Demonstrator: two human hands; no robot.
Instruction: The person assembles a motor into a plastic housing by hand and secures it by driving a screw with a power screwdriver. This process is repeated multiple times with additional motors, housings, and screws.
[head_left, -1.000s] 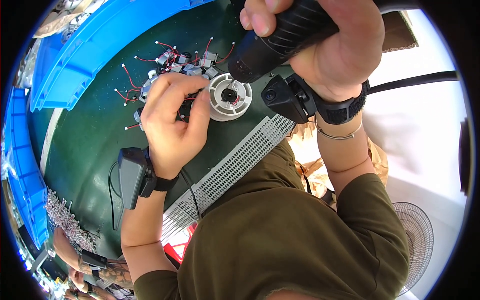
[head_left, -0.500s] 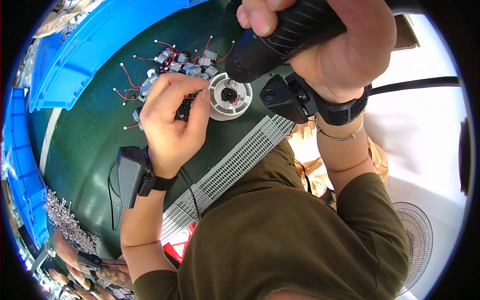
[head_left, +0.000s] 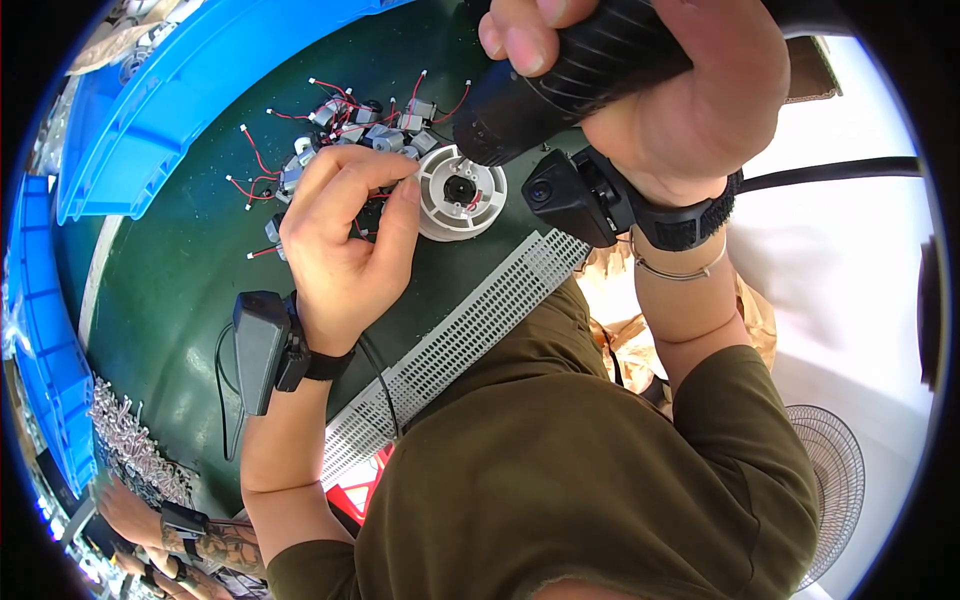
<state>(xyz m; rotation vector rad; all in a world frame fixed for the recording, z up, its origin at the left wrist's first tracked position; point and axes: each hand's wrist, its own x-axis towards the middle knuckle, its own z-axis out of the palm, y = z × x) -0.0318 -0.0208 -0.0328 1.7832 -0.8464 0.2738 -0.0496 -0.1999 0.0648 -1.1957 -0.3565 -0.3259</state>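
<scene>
- Fingers of the left hand (head_left: 340,235) are pinching the left rim of a white round plastic housing (head_left: 460,192), steadying it on the green table (head_left: 170,270).
- Right hand (head_left: 670,80) is clamping shut around a black power screwdriver (head_left: 560,85), its tip hanging over the housing's far edge.
- Small motors with red wires (head_left: 340,125) are lying just beyond.
- Housing is looking light, stiff and smooth; the rim is probably offering the surest hold.
</scene>
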